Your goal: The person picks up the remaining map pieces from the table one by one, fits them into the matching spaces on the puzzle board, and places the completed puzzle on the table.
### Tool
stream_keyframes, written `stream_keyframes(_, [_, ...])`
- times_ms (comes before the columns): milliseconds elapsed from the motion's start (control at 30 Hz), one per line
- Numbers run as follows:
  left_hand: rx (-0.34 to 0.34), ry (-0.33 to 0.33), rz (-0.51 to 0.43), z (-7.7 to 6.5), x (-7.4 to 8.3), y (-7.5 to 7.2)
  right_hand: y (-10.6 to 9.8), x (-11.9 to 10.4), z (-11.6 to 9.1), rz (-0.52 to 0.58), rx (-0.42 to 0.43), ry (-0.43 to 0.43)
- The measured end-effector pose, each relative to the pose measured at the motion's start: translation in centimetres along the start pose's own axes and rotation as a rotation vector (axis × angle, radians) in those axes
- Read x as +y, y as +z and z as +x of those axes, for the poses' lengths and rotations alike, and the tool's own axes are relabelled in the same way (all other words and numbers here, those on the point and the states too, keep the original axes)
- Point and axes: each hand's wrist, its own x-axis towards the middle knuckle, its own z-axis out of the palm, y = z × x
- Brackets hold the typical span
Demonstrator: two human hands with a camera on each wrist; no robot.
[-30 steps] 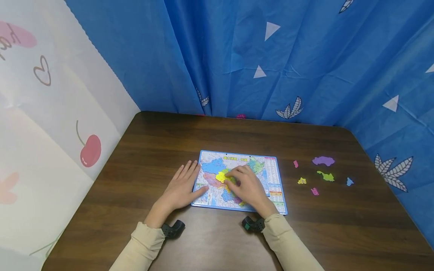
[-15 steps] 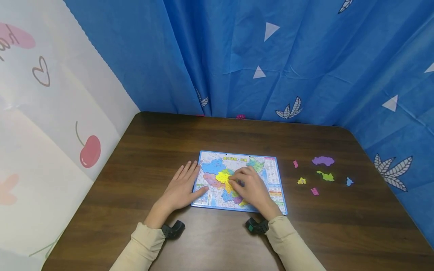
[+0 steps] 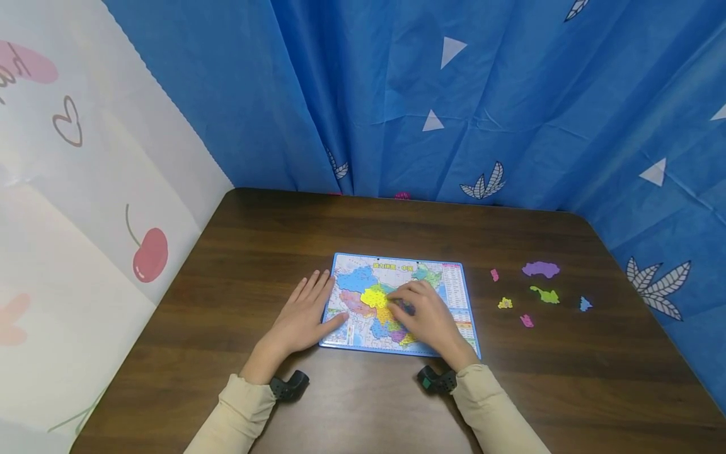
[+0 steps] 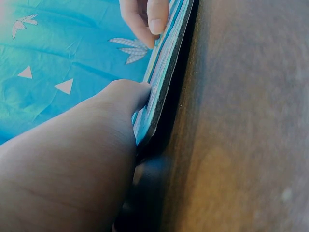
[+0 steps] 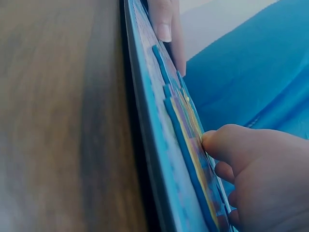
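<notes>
A map puzzle board (image 3: 357, 347) with a blue rim lies on the table, several coloured pieces fitted on it. My left hand (image 3: 303, 318) rests flat at its left side, fingers straight, thumb over the lower left corner. My right hand (image 3: 425, 315) is bent over the middle of the board. Its thumb and index fingertips pinch at the right edge of a bright yellow puzzle piece (image 3: 373, 297). In the right wrist view the thumb (image 5: 212, 140) touches the raised pieces, and the other fingers are curled beneath the palm. My right hand hides part of the map.
Several loose pieces lie on the table right of the board: a purple piece (image 3: 541, 270), a green piece (image 3: 546, 294), a small blue piece (image 3: 585, 304), a yellow piece (image 3: 505, 303) and two pink ones. A blue curtain (image 3: 363, 94) hangs behind the table.
My right hand has shifted a little to the right along the yellow piece, uncovering more of it. My left hand and the loose pieces have stayed in place.
</notes>
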Motion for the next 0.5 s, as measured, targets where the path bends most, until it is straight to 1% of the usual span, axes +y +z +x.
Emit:
stream_keyframes(167, [-0.001, 0.001, -0.001, 0.0, 0.0, -0.1, -0.3, 0.4, -0.2, 0.007, 0.016, -0.005])
stream_keyframes(367, [0.003, 0.000, -0.002, 0.0, 0.0, 0.0, -0.8, 1.2, -0.4, 0.009, 0.071, -0.009])
stream_keyframes(500, [0.003, -0.003, -0.003, 0.0, 0.0, 0.1, -1.3, 1.9, -0.7, 0.007, 0.093, 0.005])
